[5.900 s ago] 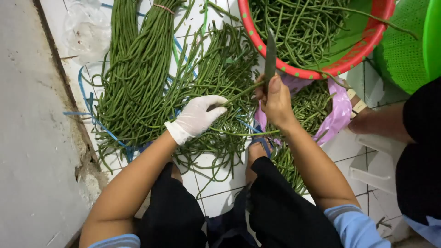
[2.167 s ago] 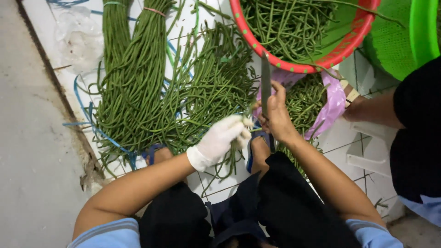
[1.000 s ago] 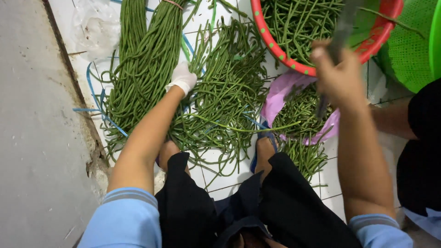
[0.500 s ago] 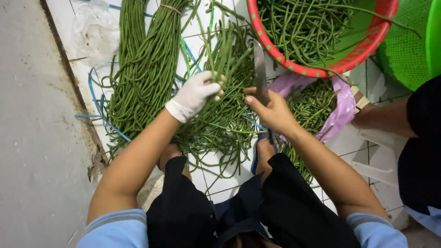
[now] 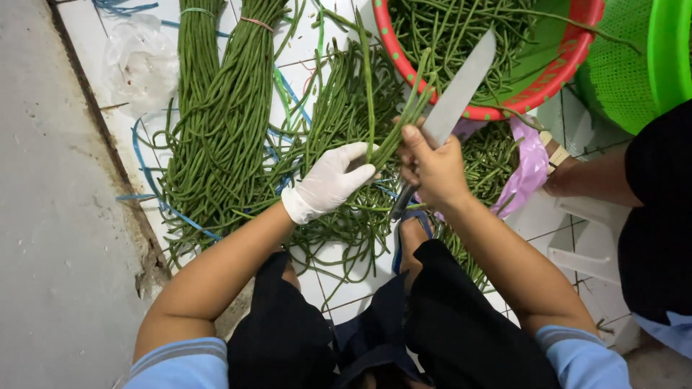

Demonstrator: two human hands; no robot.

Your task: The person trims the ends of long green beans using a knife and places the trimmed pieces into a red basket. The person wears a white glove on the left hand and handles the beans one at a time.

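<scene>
My left hand, in a white glove, grips a small bunch of long green beans that points up and to the right. My right hand is bare and holds a knife whose broad grey blade rises over the rim of the red basket; its thumb also rests on the bunch. Both hands meet above a loose heap of long beans on the white tiled floor.
Tied bundles of long beans lie to the left on blue straps. The red basket holds cut beans; a green basket stands right of it. A pink plastic bag with beans lies by another person's arm at right. Bare concrete runs along the left.
My left hand reached out to the bean bundles, then came back with a small bunch. My right hand with the knife swung up, then returned to meet it.
</scene>
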